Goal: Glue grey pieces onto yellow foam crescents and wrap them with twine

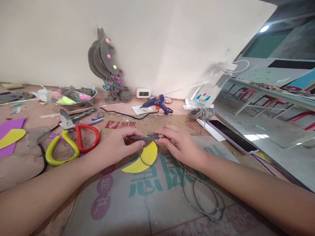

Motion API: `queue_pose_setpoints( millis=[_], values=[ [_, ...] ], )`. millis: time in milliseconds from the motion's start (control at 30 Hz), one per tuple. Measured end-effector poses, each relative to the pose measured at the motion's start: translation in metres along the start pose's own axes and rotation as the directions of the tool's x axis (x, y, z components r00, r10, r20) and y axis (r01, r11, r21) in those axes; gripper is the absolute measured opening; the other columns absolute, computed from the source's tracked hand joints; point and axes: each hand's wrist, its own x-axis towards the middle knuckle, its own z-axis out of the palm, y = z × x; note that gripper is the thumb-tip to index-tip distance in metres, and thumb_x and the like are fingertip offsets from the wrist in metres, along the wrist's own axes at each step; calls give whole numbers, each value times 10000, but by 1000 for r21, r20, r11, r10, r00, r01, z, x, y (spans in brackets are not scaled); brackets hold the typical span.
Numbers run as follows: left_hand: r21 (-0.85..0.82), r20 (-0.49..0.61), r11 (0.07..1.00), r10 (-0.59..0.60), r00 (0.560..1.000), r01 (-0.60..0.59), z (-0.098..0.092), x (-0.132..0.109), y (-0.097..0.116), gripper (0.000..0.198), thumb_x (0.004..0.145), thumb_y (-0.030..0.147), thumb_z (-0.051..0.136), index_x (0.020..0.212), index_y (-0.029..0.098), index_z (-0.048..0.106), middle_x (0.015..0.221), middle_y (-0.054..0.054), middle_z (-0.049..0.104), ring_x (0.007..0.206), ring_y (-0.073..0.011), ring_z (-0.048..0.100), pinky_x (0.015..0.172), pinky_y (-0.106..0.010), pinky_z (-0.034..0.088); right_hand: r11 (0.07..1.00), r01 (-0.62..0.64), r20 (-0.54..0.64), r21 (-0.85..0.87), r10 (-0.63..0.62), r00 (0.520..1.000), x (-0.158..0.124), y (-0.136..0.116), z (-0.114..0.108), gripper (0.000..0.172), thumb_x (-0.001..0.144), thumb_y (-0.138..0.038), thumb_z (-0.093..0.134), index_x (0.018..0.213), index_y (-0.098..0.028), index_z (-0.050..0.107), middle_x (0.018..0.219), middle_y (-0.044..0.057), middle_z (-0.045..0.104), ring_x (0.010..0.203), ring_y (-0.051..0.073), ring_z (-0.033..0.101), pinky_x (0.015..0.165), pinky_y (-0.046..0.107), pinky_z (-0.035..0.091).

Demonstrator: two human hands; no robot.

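Note:
My left hand (pixel 126 143) is closed, with thumb and fingers pinching a grey yarn-wrapped piece (pixel 147 139). At its right end my right hand (pixel 178 144) is closed too, its fingertips on grey yarn. Just below my fingers is a yellow crescent (pixel 140 160), its upper end meeting the grey piece and a strand of yarn crossing it. Whether the two are joined I cannot tell. Loose loops of grey yarn (pixel 197 193) trail from under my right hand over the printed cardboard sheet (pixel 118 200).
Left are red-and-yellow-handled scissors (pixel 73 137), a metal bowl (pixel 94 93) and purple sheet (pixel 18 126). Behind stand a glue gun (pixel 157 103), small clock (pixel 143 93) and grey hanging ornament (pixel 98 59). Right are a yarn bundle (pixel 200 113), phone (pixel 231 135) and plastic jug (pixel 214 85).

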Motion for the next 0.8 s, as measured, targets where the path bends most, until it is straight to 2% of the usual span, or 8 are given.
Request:
queue_pose_setpoints(
  millis=[233,800],
  values=[
    [57,3,998,8,1000,-9,-1,-2,3,219,743,373,560,854,210,654,720,19,653,665,-132,578,564,-212,434,999,35,17,-22,-35,999,0,2,1,256,907,-295,431,1079,-167,570,840,63,586,814,173,522,654,274,393],
    [68,29,997,34,999,-36,-1,-1,1,194,759,369,562,849,223,651,758,24,660,689,-125,582,590,-211,433,998,25,16,64,-26,1000,1,4,3,250,907,-290,437,1059,-169,593,847,63,608,816,163,540,690,280,417]
  ],
)
